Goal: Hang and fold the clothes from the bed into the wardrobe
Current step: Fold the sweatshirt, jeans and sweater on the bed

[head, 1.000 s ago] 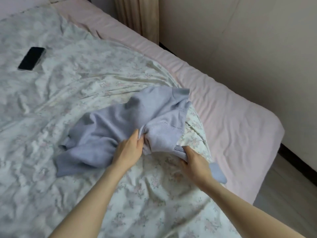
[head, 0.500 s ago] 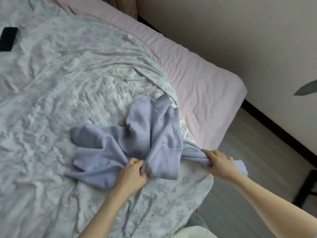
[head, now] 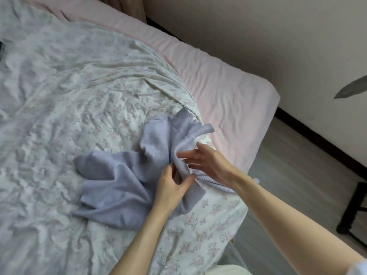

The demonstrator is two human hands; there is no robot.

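Floral quilt (head: pixel 69 100) under our lavender sweater (head: pixel 119 183), pink mattress (head: pixel 228 92) beyond it. Left hand (head: pixel 170 187) pinches sweater fold; right hand (head: pixel 208 161), fingers spread, touches same fold.

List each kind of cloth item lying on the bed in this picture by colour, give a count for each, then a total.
Lilac sweater: 1
White flowered sheet: 1
Pink sheet: 1
Total: 3

The left hand pinches the sweater; the right hand is spread open beside it.
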